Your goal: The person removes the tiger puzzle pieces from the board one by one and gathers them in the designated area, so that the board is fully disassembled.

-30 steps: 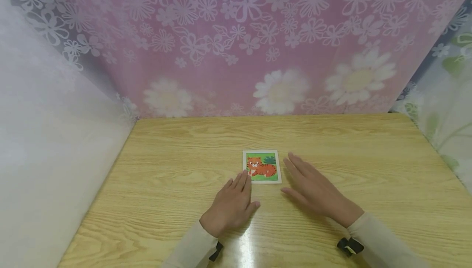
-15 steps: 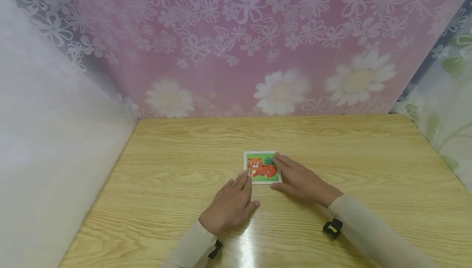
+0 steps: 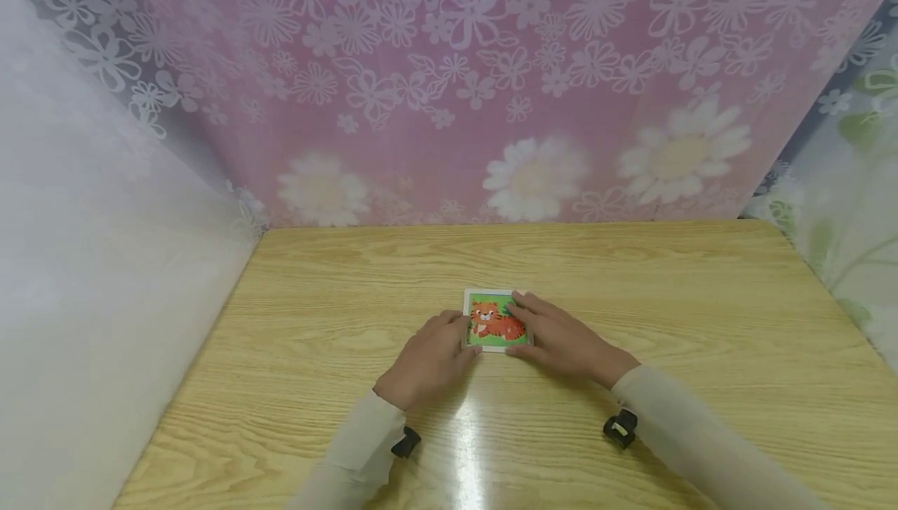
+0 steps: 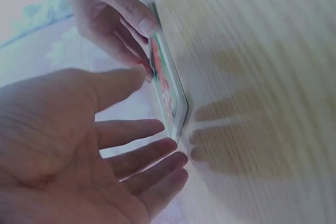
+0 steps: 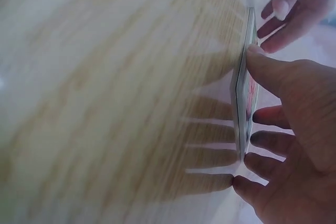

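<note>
A square picture board [image 3: 491, 331] with a white border shows an orange tiger on green; it lies flat on the wooden table. At its left edge are the fingertips of my left hand [image 3: 428, 358], with the thumb by the near left corner. In the left wrist view that hand [image 4: 63, 145] has its fingers extended and spread beside the board [image 4: 178, 111]. My right hand [image 3: 567, 344] covers the right edge, its forefinger over the picture. From the right wrist view, the right thumb [image 5: 268, 72] touches the board's near edge, while the other fingers lie loosely along the right side.
The pale wood-grain table [image 3: 316, 416] stretches out on all sides of the board. A pink flowered curtain [image 3: 421, 104] hangs behind it, with white cloth [image 3: 105, 260] on the left and leaf-patterned cloth [image 3: 856, 206] on the right. Both wrists carry a small black device.
My right hand has moved left from beside the board onto its right edge. My left hand has shifted from lying flat at the lower left corner to the left edge, thumb drawn in.
</note>
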Tool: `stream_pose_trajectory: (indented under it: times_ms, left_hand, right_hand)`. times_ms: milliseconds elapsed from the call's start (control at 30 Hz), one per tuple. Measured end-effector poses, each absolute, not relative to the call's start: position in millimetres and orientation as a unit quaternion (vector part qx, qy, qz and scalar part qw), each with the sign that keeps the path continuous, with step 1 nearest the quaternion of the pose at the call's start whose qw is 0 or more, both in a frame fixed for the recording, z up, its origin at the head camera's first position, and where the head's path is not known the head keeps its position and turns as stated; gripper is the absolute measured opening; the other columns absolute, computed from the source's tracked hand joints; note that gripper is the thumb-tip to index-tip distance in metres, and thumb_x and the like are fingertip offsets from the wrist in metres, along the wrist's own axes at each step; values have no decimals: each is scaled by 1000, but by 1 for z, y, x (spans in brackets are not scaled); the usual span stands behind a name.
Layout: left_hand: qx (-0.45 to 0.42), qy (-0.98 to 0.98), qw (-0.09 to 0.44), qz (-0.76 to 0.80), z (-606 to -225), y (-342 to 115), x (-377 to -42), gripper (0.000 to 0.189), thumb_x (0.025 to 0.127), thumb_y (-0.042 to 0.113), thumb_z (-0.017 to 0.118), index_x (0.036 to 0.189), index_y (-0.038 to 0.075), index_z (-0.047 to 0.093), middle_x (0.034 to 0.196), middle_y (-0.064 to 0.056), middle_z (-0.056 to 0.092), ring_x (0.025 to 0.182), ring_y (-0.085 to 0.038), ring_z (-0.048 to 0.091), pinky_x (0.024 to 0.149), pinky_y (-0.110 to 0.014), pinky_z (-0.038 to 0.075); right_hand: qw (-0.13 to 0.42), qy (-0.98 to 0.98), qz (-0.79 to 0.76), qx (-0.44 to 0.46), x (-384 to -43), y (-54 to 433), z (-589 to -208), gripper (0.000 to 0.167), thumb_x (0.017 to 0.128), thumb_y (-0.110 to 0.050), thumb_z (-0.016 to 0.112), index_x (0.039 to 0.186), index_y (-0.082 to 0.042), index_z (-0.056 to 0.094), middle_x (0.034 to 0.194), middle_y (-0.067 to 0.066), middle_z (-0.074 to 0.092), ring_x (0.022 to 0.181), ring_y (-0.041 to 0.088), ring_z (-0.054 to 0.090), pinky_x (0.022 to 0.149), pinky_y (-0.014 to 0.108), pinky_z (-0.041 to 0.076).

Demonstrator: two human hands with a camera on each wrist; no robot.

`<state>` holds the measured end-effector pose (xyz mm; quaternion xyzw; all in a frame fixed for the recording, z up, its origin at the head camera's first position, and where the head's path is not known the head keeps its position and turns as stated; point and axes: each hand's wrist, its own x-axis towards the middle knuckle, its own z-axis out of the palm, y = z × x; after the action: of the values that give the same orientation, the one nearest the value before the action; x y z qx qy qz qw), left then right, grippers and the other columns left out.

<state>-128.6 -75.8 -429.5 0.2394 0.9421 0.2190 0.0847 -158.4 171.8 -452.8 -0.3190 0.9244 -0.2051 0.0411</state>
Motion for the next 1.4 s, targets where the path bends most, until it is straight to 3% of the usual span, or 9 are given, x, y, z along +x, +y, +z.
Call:
stream_pose_trajectory:
  times_ms: [100,167,500,667,833,1133,1400]
  left_hand:
    - [228,943,73,230,-432,-75,-138,29,100,21,67,119,-1,66,138,-17,57,127,-32,54,102,-46,48]
    - [222,944,71,232,-433,-74,-144,36,100,21,68,128,-3,63,137,-17,57,125,-32,55,102,-45,48]
    - [186,939,75,278,-443,-67,-170,47,97,22,72,135,-4,60,131,-17,58,119,-29,57,100,-42,49]
    - [156,932,93,314,-442,-64,-176,48,96,21,74,134,-4,60,119,-15,56,95,-22,57,80,-35,51]
    - [141,927,89,337,-442,-63,-179,47,94,17,75,132,-6,61,100,-10,53,79,-18,48,64,-29,42]
    - [85,918,87,378,-442,-56,-184,45,89,11,80,128,-5,65,108,-10,64,89,-17,57,79,-33,51]
    - [37,908,79,410,-443,-49,-184,41,86,5,81,123,-5,68,104,-9,67,88,-16,61,79,-34,54]
  right_hand:
    - [45,924,-206,-320,-158,171,-453,73,95,-40,72,145,7,48,157,27,35,144,47,33,113,56,34]
    - [46,924,-206,-320,-158,171,-453,72,95,-39,71,145,7,48,156,27,36,144,47,33,113,57,34]
    - [61,923,-207,-318,-157,171,-451,71,96,-39,70,146,6,48,157,26,35,145,47,31,113,58,33]
    - [64,923,-207,-320,-158,171,-451,71,96,-39,70,145,7,49,156,27,36,144,48,32,113,57,33]
    - [67,923,-209,-317,-158,171,-451,72,96,-40,71,145,7,49,157,27,35,144,48,32,113,57,33]
    - [73,922,-214,-314,-158,170,-451,72,97,-39,69,147,6,46,158,26,32,145,49,29,113,59,32]
    - [64,922,-216,-316,-158,171,-452,72,97,-38,69,147,7,45,158,27,33,145,49,29,114,60,30]
